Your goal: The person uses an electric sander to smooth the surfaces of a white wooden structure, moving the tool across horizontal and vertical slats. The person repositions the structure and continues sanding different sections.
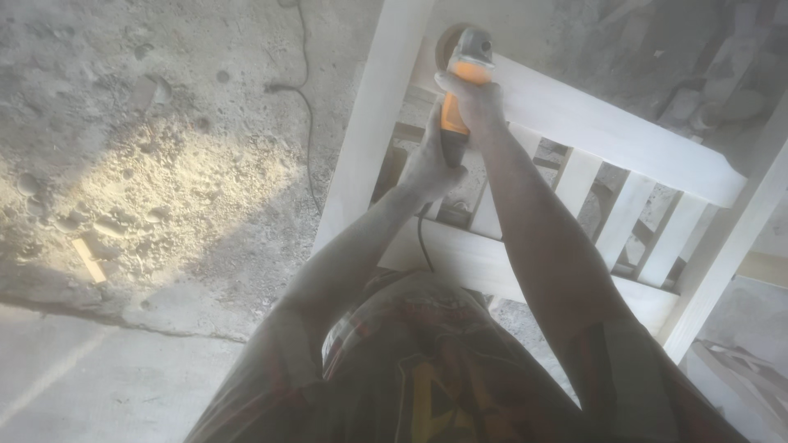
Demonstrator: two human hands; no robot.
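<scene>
The orange and grey power sander with a round pad (461, 78) is pressed against the wide top rail of a pale, bare wooden frame with upright slats (624, 135). The pad sits at the left end of that rail, just beside the frame's tall left post. The tool looks hard and a bit heavy, and it probably shakes when it runs, so it needs two firm grips. The long orange handle and the grey head are the good places to hold it, away from the spinning pad.

The right hand (469, 97) is closed over the top of the sander's head and pushes it onto the wood. The left hand (431, 164) is wrapped tight around the lower end of the handle. A thin black power cord (422, 244) hangs down from the handle, in front of the frame's lower rail.

The frame stands on a rough, dusty concrete floor (164, 164). A sunny patch of floor holds loose sawdust and a small pale scrap of wood (89, 260). Another thin cable (308, 123) runs across the floor to the left of the frame. Dust makes the whole view hazy.
</scene>
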